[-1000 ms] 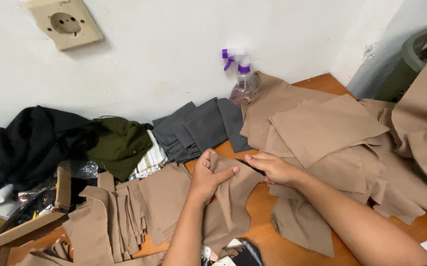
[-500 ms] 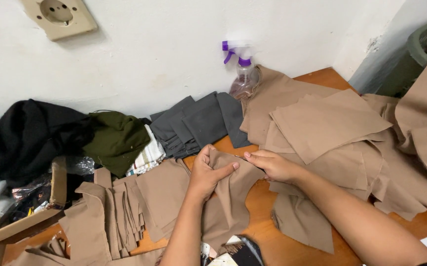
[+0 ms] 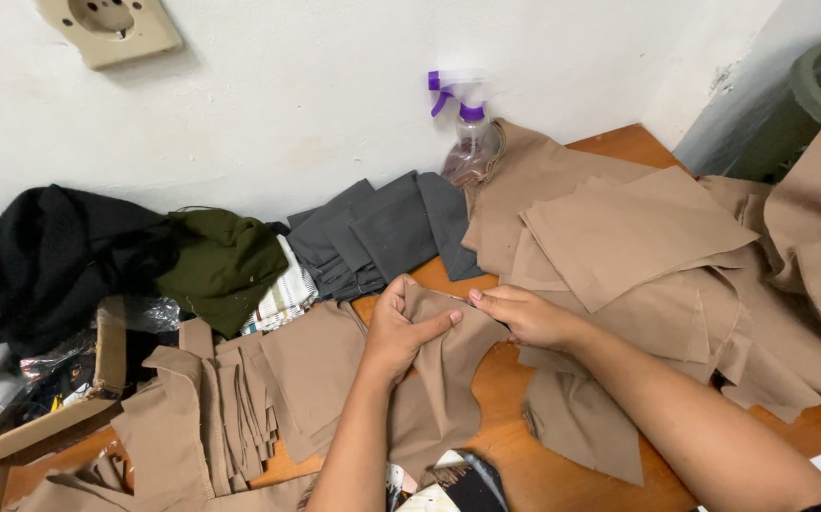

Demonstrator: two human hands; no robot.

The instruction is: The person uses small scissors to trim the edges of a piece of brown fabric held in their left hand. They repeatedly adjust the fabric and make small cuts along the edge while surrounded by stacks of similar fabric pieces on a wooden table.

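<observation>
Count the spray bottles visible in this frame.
1. The spray bottle, clear with a purple trigger head, stands against the white wall behind the tan fabric pieces. Others may be hidden under the cloth piles.

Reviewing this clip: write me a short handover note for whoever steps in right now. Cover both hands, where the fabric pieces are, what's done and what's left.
Left hand: gripping the top edge of a curved tan fabric piece, thumb over it.
Right hand: pinching the same piece's upper edge from the right.
Placement: the piece lies on the wooden table. Cut tan strips are fanned to the left; a loose tan pile sits to the right; grey pieces and a spray bottle stand by the wall.
Done: many tan pieces already cut.
Left: the held piece is not yet set on either pile.
</observation>
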